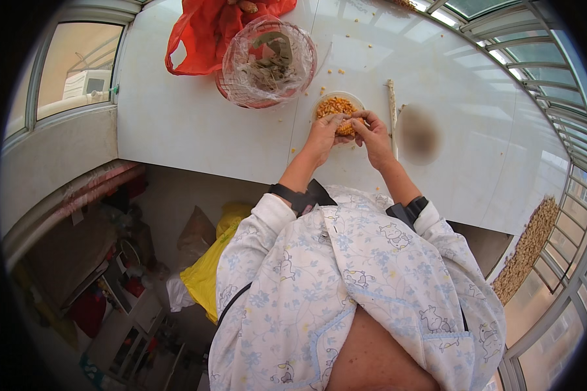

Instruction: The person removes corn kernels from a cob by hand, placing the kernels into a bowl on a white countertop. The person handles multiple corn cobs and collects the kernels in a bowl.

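Note:
Both of my hands are closed on an orange ear of corn [347,128] at the middle of the white tabletop. My left hand [323,133] grips it from the left side, and the fingers of my right hand [373,135] press on it from the right. Directly beneath and beyond it stands a round bowl [361,102], with loose orange corn kernels [334,105] inside. My hands partly cover the bowl's near side and much of the ear. A few stray kernels lie on the table around the bowl.
Beyond my left hand stands a red basket [222,89] lined with clear plastic, holding dry husks [274,62]. A red plastic bag [199,32] lies behind it. Right of the bowl is a thin pale stick [392,107]. Tan pieces [528,244] cover a ledge at far right.

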A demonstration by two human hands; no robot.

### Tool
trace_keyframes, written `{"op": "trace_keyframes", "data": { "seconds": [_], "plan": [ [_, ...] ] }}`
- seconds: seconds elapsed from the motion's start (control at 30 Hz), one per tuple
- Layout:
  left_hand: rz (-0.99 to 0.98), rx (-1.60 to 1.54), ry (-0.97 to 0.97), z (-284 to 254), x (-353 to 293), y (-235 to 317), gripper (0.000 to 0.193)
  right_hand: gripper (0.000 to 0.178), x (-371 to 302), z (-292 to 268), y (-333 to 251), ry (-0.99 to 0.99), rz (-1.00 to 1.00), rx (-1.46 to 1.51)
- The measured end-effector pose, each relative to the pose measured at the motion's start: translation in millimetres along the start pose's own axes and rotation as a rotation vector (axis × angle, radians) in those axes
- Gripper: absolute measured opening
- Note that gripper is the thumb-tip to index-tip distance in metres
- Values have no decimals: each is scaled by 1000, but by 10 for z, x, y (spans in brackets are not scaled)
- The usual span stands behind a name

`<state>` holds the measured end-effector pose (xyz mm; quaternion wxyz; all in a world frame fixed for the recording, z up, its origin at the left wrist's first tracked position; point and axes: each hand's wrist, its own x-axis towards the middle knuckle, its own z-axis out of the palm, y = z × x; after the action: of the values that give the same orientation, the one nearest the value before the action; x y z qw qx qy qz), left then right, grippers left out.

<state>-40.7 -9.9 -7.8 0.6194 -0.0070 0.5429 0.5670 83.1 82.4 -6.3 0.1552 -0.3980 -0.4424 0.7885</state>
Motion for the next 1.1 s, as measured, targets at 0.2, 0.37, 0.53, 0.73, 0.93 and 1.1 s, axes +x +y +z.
{"op": "trace_keyframes", "data": {
  "seconds": [0.2,0.37,0.53,0.73,0.93,1.1],
  "plan": [
    [-34,-165,-15,-10,-50,60,29,22,25,-13,-8,33,63,166],
    [33,-80,-45,9,-66,34,29,22,48,-38,10,8,75,167],
    [-8,-17,40,25,-17,14,30,21,40,-29,41,11,62,155],
    [7,-249,-71,-44,-32,-1,29,17,55,-3,-28,59,123,256],
    [36,-163,42,-34,17,-65,28,17,38,32,-26,51,121,246],
    [9,-175,38,-54,-1,-59,29,20,28,43,7,75,145,271]
  ]
}}
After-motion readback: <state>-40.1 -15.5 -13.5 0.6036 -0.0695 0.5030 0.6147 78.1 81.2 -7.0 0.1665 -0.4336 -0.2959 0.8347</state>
